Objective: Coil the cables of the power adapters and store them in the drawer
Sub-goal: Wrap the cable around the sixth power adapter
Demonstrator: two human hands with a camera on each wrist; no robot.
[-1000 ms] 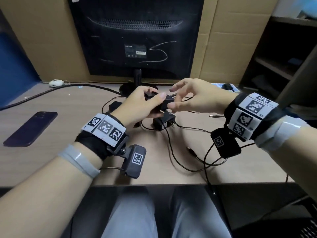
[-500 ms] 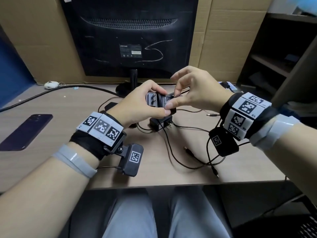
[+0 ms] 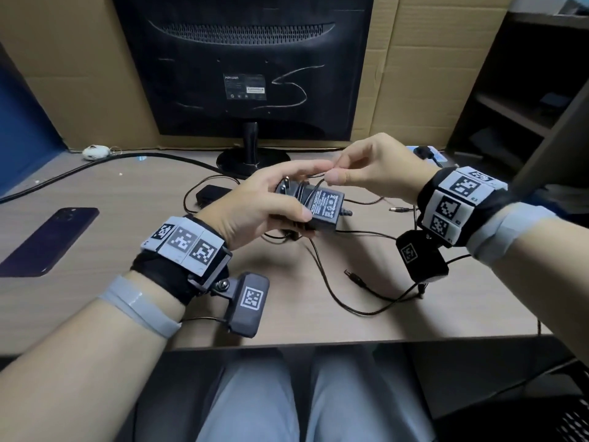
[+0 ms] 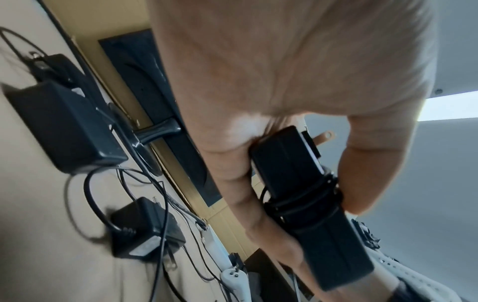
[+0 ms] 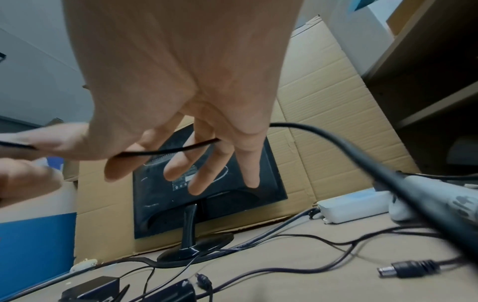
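Head view: the left hand (image 3: 255,205) is gripping a power adapter (image 3: 322,204) above the worktop (image 3: 95,298), while the right hand (image 3: 379,169) is pinching its cable (image 3: 314,189).

Left wrist: a few turns are lying round the body; two adapters (image 4: 64,126) are waiting uncoiled.

Right wrist: fingers (image 5: 121,163) are clamping cable; no drawer is showing.

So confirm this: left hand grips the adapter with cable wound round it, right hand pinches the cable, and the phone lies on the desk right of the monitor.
Wrong on one point: the phone lies left of the monitor, as the head view shows. The left hand does grip the wound adapter; the right hand pinches its cable.
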